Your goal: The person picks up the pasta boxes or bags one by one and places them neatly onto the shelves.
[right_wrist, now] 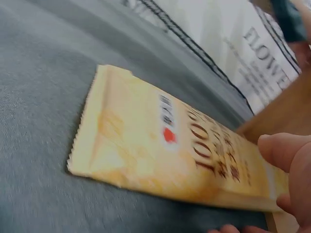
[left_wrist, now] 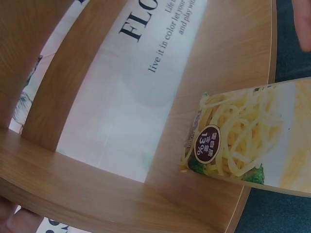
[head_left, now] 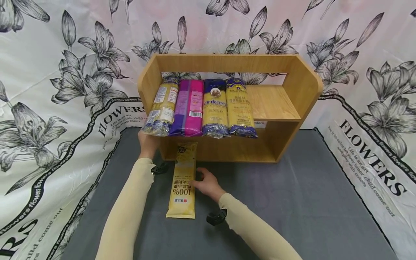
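A yellow pasta pack (head_left: 183,187) lies with its far end inside the wooden shelf's (head_left: 227,153) lower compartment and its near end toward the person. Pasta is pictured on its far end in the left wrist view. My right hand (head_left: 208,184) is at the pack's right side, its thumb (right_wrist: 279,150) overlapping the top face. The other fingers are relaxed beside the edge. At the shelf's left end, my left hand (head_left: 147,144) holds the side panel. Its fingers (left_wrist: 22,222) show past the wood in the left wrist view; the thumb is hidden.
On the upper shelf several packs stand side by side: a clear and gold one (head_left: 162,108), a purple and pink one (head_left: 188,108), a blue and yellow one (head_left: 215,108) and a yellow spaghetti one (head_left: 240,108). Flower-printed cloth (head_left: 97,61) hangs behind the grey table (head_left: 308,202).
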